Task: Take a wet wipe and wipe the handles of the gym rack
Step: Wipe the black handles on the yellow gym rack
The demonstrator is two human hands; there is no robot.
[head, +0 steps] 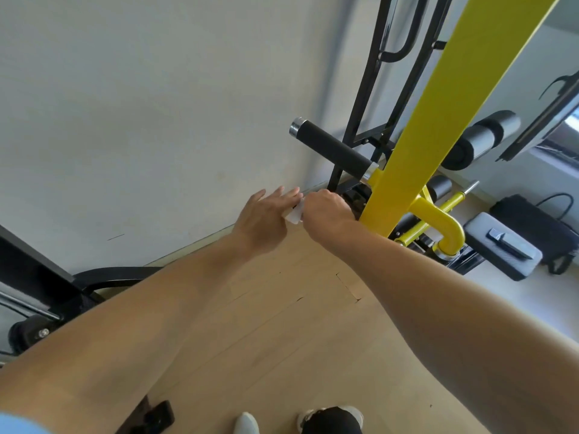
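- While both arms reach forward, a small white wet wipe sits between the 2 hands, low in front of the wall and just left of the yellow post of the gym rack.
- Clenched into a loose fist, the right hand pinches the wipe's right edge.
- With fingers stretched flat, the left hand touches the wipe's left side; whether it grips it cannot be told.
- Just above the hands, a black foam handle with silver end caps juts left from the yellow post, untouched.
- Lower right, a curved yellow tube bends off the post.
- Beyond it lie black foam rollers and a grey padded case.
- Underfoot is pale wood floor, with 2 shoes at the bottom edge.
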